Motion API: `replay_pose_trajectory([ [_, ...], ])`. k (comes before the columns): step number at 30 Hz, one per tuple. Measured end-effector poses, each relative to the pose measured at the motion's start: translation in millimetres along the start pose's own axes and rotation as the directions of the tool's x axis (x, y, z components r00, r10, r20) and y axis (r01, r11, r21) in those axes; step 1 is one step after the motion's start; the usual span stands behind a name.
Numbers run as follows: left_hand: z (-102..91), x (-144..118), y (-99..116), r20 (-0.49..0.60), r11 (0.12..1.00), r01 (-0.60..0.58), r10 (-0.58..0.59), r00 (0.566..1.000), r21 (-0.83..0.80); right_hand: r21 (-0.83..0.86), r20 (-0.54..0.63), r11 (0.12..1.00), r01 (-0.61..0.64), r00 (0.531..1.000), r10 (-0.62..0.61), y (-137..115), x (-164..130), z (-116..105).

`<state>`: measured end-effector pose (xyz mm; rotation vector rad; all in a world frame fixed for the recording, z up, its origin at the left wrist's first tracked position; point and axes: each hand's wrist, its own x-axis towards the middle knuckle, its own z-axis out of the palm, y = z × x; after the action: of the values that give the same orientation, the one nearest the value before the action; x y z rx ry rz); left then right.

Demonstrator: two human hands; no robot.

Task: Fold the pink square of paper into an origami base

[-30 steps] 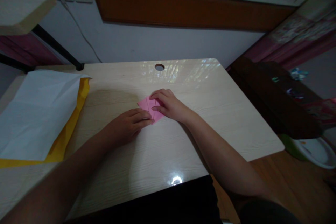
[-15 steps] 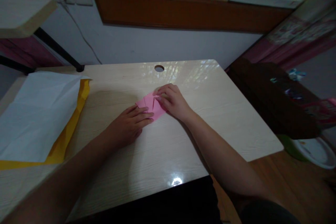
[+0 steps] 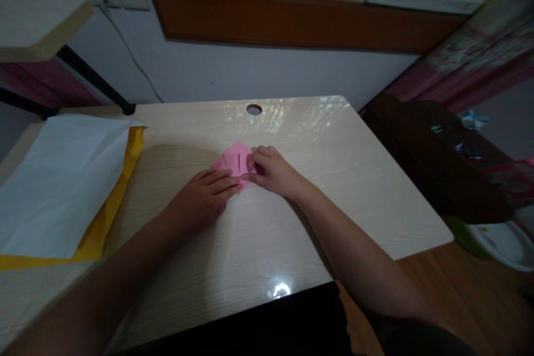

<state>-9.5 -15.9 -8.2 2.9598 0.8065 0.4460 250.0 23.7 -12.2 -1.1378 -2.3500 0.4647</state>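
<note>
A small piece of folded pink paper (image 3: 232, 158) lies on the pale wood-grain table (image 3: 267, 233), with crease lines and a dark narrow slit in its upper part. Across its lower left edge my left hand (image 3: 204, 194) rests flat, fingers stretched out and pressing it to the tabletop. From the right, my right hand (image 3: 273, 171) pinches the paper's right side between thumb and bent fingers. Its thumb tip comes close to the left fingertips. Part of the paper is hidden under both hands.
White sheets (image 3: 62, 178) lie over yellow paper (image 3: 112, 206) on the table's left side. A shelf (image 3: 37, 22) on black legs stands at the back left. The table has a round cable hole (image 3: 254, 109) near the wall. A white basin (image 3: 503, 245) sits beyond the right edge.
The pink paper has turned slightly and its top corner now points up. My right hand has slid down along its right side, the thumb now lower near the left fingertips. My left hand stays put.
</note>
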Motion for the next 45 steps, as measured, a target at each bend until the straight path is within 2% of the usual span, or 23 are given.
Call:
replay_pose_trajectory([
  [6, 0.8, -1.0, -0.1, -0.002, 1.000, 0.016, -0.016, 1.000, -0.005, -0.027, -0.111, 0.992, -0.127, 0.986, 0.123, 1.6, 6.3, 2.8],
  [14, 1.8, -1.5, 0.2, -0.002, 1.000, 0.007, -0.007, 1.000, -0.021, -0.083, -0.284, 0.935, -0.345, 0.907, 0.309, 19.4, 16.1, 7.4],
  [17, 4.6, -2.2, -0.8, 0.007, 1.000, 0.010, -0.010, 1.000, -0.017, -0.022, -0.332, 0.939, -0.342, 0.889, 0.316, 18.6, 15.6, 6.3],
  [20, 6.0, -2.5, -1.1, 0.005, 1.000, 0.015, -0.015, 1.000, -0.017, 0.056, -0.383, 0.965, -0.257, 0.887, 0.259, 13.6, 12.6, 2.9],
  [22, 5.7, -2.5, -0.9, 0.007, 1.000, 0.017, -0.017, 1.000, -0.022, 0.066, -0.360, 0.986, -0.150, 0.919, 0.164, 9.9, 10.3, 0.9],
  [24, 4.7, -2.4, -0.5, 0.014, 1.000, 0.012, -0.012, 1.000, -0.029, 0.050, -0.250, 0.999, -0.014, 0.968, 0.026, 7.2, 8.9, 0.1],
  [27, 2.9, -2.6, -0.3, 0.025, 0.999, 0.008, -0.007, 1.000, -0.039, 0.032, -0.093, 0.994, 0.101, 0.991, -0.098, 6.5, 8.9, 1.9],
  [38, 2.4, -1.8, -1.6, 0.058, 0.998, 0.005, -0.001, 0.998, -0.063, -0.020, -0.083, 0.995, 0.094, 0.992, -0.096, 9.3, 10.7, 8.1],
  [42, 1.7, -0.7, -0.5, 0.048, 0.998, 0.001, 0.002, 0.999, -0.063, -0.047, -0.108, 0.999, 0.027, 0.994, -0.031, 5.0, 12.8, 9.6],
  [45, -0.3, 1.3, 4.1, 0.018, 0.994, -0.044, 0.046, 0.999, -0.096, -0.042, -0.111, 0.999, -0.007, 0.994, 0.002, 3.2, 13.6, 10.9],
])
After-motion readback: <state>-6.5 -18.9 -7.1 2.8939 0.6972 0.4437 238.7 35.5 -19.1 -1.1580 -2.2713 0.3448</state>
